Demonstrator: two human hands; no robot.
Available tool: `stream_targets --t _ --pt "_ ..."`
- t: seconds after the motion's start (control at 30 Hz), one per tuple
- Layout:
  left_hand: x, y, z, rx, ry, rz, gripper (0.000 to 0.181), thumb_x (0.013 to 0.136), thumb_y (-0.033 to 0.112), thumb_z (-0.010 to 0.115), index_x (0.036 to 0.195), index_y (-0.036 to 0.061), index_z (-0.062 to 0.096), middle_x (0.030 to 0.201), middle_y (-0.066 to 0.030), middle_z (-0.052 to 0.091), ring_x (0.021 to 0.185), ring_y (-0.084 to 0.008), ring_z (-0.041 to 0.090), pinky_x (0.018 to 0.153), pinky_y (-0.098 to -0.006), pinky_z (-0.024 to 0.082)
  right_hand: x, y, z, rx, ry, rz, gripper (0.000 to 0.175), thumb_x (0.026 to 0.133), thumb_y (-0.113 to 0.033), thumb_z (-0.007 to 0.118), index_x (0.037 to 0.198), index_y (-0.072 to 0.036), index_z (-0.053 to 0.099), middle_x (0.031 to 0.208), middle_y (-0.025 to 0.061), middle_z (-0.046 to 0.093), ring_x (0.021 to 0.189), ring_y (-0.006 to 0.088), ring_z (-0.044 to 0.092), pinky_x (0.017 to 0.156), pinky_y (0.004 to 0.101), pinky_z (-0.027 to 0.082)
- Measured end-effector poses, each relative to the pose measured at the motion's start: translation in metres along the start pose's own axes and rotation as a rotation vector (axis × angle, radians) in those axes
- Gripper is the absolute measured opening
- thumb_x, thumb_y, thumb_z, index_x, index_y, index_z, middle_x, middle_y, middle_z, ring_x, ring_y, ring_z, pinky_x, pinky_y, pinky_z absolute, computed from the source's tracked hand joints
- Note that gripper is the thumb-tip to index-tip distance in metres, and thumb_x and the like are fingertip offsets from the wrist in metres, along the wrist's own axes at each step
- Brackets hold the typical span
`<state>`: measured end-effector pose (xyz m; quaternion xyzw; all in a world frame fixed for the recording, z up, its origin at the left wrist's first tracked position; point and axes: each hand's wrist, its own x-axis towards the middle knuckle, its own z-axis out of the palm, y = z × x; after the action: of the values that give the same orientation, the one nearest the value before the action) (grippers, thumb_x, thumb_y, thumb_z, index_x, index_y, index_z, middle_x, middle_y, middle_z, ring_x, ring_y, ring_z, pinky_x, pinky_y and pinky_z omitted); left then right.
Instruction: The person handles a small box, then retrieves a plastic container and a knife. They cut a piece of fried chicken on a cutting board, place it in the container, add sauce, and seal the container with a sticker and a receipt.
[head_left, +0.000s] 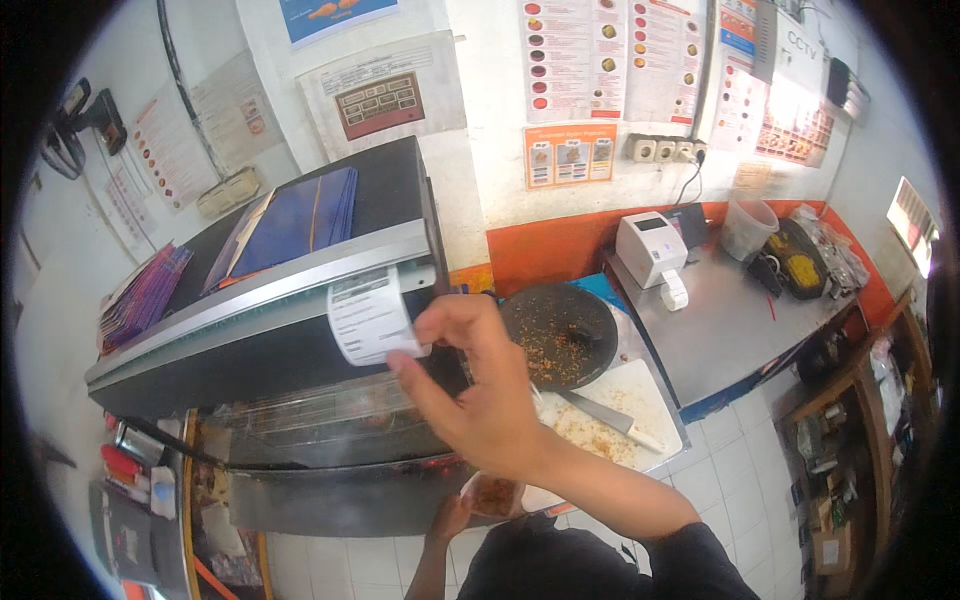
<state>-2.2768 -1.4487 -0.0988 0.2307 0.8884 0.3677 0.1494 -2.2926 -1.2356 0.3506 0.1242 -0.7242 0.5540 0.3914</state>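
A printed white paper slip (367, 319) hangs from the metal rail (300, 270) along the front of a black-topped case. My right hand (487, 397) is at the slip's lower right corner, thumb and index fingertips slightly apart around it. Whether they pinch the paper is not clear. Lower down, my left hand (450, 516) holds the side of a small container of brown food (495, 495), partly hidden by my right forearm. A knife (611, 420) lies on a crumb-strewn white cutting board (656, 394) beside a dark stone mortar (559, 300) with food bits in it.
Blue folders (296, 214) and a stack of purple packets (142, 300) lie on the case top. A white label printer (651, 247) with a paper strip stands on the metal counter (697, 330), near a plastic bucket (748, 225). Wooden shelves (855, 435) stand right.
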Motion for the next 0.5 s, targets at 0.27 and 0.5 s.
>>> stream_targets --t 0.27,0.5 --pt "-0.022 0.108 -0.009 0.286 -0.129 -0.367 0.055 0.113 0.039 0.048 0.105 -0.0101 0.073 0.105 -0.0371 0.071 0.106 -0.0515 0.07 0.091 -0.0589 0.052 -0.13 0.156 -0.195 -0.157 -0.971 0.237 0.021 0.096 -0.009 0.068 0.115 -0.002 0.074 0.113 0.0182 0.073 0.104 0.0381 0.071 0.091 0.0468 0.054" --pt "0.044 0.252 0.09 0.257 -0.048 -0.236 0.055 0.111 0.039 0.052 0.114 -0.0118 0.071 0.097 -0.0333 0.073 0.098 -0.0499 0.072 0.087 -0.0552 0.053 -0.275 0.147 -0.503 -0.087 -0.406 0.972 0.062 0.091 0.016 0.055 0.15 -0.004 0.06 0.152 0.0175 0.057 0.107 0.0234 0.072 0.086 0.0377 0.061"
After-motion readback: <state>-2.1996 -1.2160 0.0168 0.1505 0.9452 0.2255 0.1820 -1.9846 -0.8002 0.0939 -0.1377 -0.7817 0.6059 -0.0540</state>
